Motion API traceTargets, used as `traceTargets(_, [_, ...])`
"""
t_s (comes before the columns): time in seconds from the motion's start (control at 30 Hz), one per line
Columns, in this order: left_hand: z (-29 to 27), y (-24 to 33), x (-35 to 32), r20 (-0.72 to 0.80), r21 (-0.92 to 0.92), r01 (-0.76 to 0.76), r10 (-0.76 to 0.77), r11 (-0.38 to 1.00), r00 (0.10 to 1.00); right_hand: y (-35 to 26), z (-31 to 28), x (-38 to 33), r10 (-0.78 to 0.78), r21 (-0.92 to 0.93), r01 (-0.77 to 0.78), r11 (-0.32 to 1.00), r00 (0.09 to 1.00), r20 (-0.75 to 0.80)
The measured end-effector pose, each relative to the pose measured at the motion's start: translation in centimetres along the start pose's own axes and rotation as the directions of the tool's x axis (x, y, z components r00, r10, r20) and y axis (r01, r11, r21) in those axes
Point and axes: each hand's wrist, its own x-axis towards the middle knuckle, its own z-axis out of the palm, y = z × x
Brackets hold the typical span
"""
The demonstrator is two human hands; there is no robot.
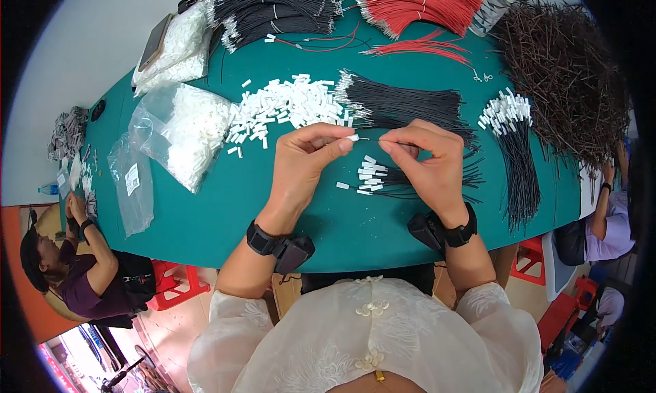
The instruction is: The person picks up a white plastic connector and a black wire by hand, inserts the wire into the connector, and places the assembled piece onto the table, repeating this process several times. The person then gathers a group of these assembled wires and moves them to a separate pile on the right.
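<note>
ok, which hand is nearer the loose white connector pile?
Left. The left hand sits just below the pile; the right hand is farther off to its right, by the black wires.

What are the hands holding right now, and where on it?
The left hand pinches a small white connector at its end; the right hand pinches a thin black wire just behind its tip, beside the connector.

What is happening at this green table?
A person holds a small white connector in the left hand and a thin black wire in the right hand, with the wire's end at the connector. Below the hands lie finished wires with white ends. A pile of loose connectors and a bundle of black wires lie just beyond, on the table.
</note>
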Motion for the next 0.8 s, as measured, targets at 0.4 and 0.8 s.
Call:
traceTargets(0.4, [0.04,0.14,-0.02,0.012,0.134,-0.077,0.076,0.988,0.997,-0.14,0.34,0.4,-0.047,-0.03,0.047,0.998,0.999,0.009])
traceTargets(0.8, [0.04,-0.14,-0.25,0.076,0.148,-0.082,0.071,0.986,0.995,-0.38,0.17,0.03,0.061,0.018,-0.062,0.998,0.997,0.047])
